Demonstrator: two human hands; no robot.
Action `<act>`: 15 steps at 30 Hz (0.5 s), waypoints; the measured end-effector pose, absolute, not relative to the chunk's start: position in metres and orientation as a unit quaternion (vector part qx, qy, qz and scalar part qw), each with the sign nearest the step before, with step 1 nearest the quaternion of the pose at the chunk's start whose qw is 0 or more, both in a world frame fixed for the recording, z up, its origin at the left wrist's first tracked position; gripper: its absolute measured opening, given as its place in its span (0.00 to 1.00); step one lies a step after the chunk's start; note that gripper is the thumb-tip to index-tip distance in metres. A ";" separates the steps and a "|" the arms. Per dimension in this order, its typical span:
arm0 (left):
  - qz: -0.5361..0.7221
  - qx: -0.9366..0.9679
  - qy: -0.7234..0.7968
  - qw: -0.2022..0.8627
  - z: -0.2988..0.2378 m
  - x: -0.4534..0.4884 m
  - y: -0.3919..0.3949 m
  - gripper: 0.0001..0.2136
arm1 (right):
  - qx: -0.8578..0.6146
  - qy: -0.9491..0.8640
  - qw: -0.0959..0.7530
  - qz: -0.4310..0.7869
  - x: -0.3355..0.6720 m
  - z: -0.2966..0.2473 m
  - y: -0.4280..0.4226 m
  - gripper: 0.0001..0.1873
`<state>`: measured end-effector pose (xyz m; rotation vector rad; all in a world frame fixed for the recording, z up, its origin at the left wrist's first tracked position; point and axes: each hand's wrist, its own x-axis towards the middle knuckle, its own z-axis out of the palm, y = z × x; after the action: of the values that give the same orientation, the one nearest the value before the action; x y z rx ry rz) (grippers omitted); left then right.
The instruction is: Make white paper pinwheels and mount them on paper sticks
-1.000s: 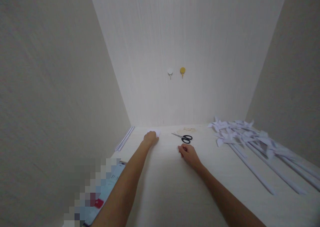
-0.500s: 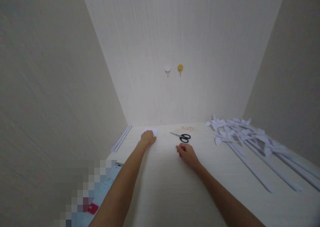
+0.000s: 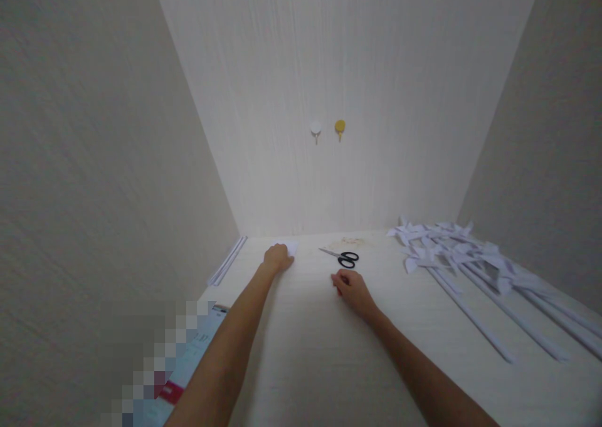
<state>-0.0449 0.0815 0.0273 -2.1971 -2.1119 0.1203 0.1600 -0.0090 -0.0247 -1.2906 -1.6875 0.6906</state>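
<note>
My left hand (image 3: 277, 258) reaches far across the pale table (image 3: 320, 352) and rests on a small piece of white paper (image 3: 290, 247) near the back wall; its fingers curl down over the paper's near edge. My right hand (image 3: 352, 289) lies on the table with fingers pinched together, a small red thing showing at the fingertips that I cannot name. Black-handled scissors (image 3: 345, 258) lie shut just beyond my right hand, not touched.
Several white paper pinwheels on long paper sticks (image 3: 470, 270) lie spread at the right. A few white paper strips (image 3: 228, 261) lie along the left wall. A printed packet (image 3: 188, 358) sits at the near left edge. Two round hooks (image 3: 328, 128) hang on the back wall.
Both hands stay where they were; only the camera shifted slightly, so the scene sits a little lower and to the left.
</note>
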 end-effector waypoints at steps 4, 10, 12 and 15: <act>0.041 -0.719 -0.692 0.045 0.029 -0.044 0.082 0.20 | -0.521 -0.679 0.437 0.278 0.160 -0.024 -0.009 0.16; 0.049 -0.728 -0.682 0.046 0.030 -0.046 0.085 0.20 | -0.520 -0.679 0.437 0.278 0.160 -0.025 -0.009 0.15; 0.055 -0.731 -0.678 0.044 0.030 -0.047 0.087 0.20 | -0.519 -0.680 0.437 0.278 0.160 -0.026 -0.009 0.15; 0.061 -0.736 -0.673 0.042 0.031 -0.047 0.088 0.19 | -0.518 -0.681 0.436 0.280 0.161 -0.027 -0.008 0.15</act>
<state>-0.0473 0.0882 0.0306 -2.2525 -2.0598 0.1880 0.1607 -0.0084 -0.0266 -1.2879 -1.6934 0.6957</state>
